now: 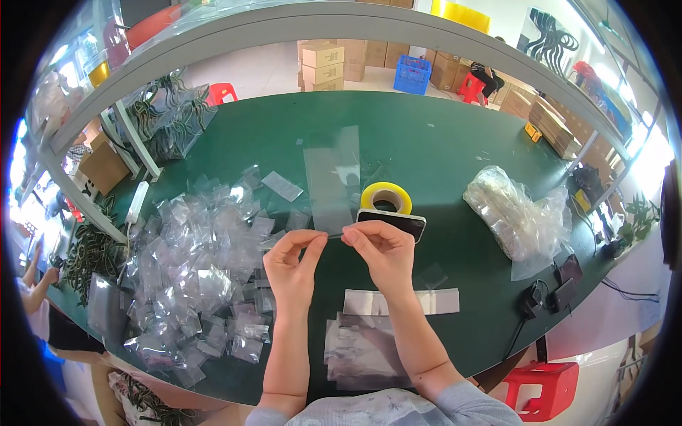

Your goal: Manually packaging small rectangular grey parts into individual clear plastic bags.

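My left hand [291, 268] and my right hand [389, 257] meet at mid-table, thumb and forefinger of each pinched together. A thin dark line spans the small gap between the fingertips; it is too fine to name. Just beyond lies a long clear plastic sheet [332, 160], flat on the table. A roll of yellow tape [403, 200] stands beside my right hand, next to a phone [412, 224] partly covered by that hand. Under my right forearm are a white folded strip [442, 301] and a stack of clear plastic sleeves [359, 351].
A big heap of small clear bags [192, 263] covers the left of the green table [419, 135]. On the right sits a bulging clear plastic bag [511, 213], with black cables and adapters [536, 295] nearer me. A grey shelf frame [284, 32] arches across the back.
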`<state>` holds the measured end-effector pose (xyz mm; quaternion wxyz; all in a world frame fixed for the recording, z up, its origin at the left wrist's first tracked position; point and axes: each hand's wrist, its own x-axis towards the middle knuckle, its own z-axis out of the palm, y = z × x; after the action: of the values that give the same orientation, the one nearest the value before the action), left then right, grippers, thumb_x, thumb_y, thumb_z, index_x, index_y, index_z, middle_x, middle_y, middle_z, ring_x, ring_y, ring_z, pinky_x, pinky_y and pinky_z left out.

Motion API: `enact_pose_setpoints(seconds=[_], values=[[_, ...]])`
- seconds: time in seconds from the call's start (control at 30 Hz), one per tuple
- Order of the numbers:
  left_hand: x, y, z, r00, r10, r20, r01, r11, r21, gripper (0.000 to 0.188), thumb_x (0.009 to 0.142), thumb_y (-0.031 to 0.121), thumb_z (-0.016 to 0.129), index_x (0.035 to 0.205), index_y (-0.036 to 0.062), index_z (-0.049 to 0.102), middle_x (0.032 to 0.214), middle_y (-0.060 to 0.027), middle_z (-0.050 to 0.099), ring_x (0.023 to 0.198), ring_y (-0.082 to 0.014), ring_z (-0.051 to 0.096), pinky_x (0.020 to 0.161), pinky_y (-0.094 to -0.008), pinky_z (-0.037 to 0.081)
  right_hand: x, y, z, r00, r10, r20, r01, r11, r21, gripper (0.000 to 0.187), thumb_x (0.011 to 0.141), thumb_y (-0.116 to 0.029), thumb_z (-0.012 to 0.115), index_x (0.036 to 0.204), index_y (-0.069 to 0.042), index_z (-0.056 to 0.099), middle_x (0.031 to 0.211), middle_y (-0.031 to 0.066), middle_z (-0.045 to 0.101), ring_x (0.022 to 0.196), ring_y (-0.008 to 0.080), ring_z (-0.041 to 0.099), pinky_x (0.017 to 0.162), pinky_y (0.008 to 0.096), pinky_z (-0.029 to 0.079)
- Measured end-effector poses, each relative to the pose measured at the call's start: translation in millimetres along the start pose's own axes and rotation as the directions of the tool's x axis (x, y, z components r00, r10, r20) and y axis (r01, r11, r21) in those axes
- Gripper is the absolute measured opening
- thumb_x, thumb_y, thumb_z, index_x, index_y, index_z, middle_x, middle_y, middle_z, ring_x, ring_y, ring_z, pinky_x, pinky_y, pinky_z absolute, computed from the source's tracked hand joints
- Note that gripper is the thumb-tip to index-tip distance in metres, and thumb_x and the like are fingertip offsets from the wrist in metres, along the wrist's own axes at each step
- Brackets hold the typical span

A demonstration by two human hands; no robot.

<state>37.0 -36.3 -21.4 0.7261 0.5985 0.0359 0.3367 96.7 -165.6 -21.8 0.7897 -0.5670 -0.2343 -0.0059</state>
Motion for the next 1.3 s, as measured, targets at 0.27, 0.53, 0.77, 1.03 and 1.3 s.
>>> enact_pose_setpoints(seconds=[0.27,0.53,0.77,1.03,1.3], values=[[4,4,4,0.996,-0.042,0.082,0.05,0.995,-0.09,0.022,0.085,-0.01,0.063,0.105,-0.004,0.067,0.098,-0.0067,0.065,0.084,-0.0148,0.064,0.08,-0.0261,0.05,3,1,-7,0.997,-0.078,0.027,0.079,0.996,-0.033,0.011,0.084,0.009,0.07,0.093,0.002,0.066,0.088,0.0044,0.067,0.083,0.0127,0.066,0.079,0.0251,0.053],[10,5,-16,0.933,0.296,0.203,-0.347,0.887,0.303,0.026,0.075,-0.015,0.063,0.086,0.0038,0.077,0.09,-0.0054,0.064,0.079,-0.0156,0.064,0.067,-0.024,0.048,11,-13,-35,0.949,0.067,0.309,-0.116,0.983,0.141,0.022,0.092,-0.006,0.061,0.111,0.006,0.066,0.115,0.0163,0.067,0.108,0.0247,0.066,0.097,0.0366,0.052],[3,13,-6,0.943,0.297,0.151,-0.333,0.845,0.419,0.024,0.074,-0.015,0.066,0.085,0.0034,0.077,0.09,-0.0071,0.065,0.08,-0.015,0.063,0.068,-0.0234,0.047,11,-23,-47,0.89,-0.132,0.436,0.152,0.988,-0.011,0.035,0.083,-0.011,0.074,0.114,0.004,0.066,0.124,0.0178,0.062,0.114,0.0235,0.062,0.099,0.0354,0.049],[-1,12,-2,0.907,0.346,0.24,-0.417,0.822,0.388,0.026,0.072,-0.014,0.065,0.089,0.0023,0.076,0.091,-0.0071,0.064,0.08,-0.0159,0.062,0.067,-0.0235,0.046,5,-34,-38,0.918,0.056,0.393,-0.004,0.991,-0.13,0.038,0.07,-0.004,0.085,0.105,0.002,0.071,0.118,0.0106,0.067,0.103,0.0178,0.066,0.093,0.0308,0.051],[2,29,-8,0.911,0.122,0.394,-0.248,0.925,0.288,0.032,0.069,-0.003,0.075,0.099,0.0061,0.075,0.097,-0.0069,0.066,0.085,-0.0181,0.065,0.075,-0.029,0.05,6,-36,-39,0.902,-0.1,0.42,0.226,0.938,-0.262,0.034,0.069,-0.001,0.084,0.1,-0.001,0.073,0.102,0.0085,0.072,0.094,0.0187,0.068,0.084,0.0301,0.053]])
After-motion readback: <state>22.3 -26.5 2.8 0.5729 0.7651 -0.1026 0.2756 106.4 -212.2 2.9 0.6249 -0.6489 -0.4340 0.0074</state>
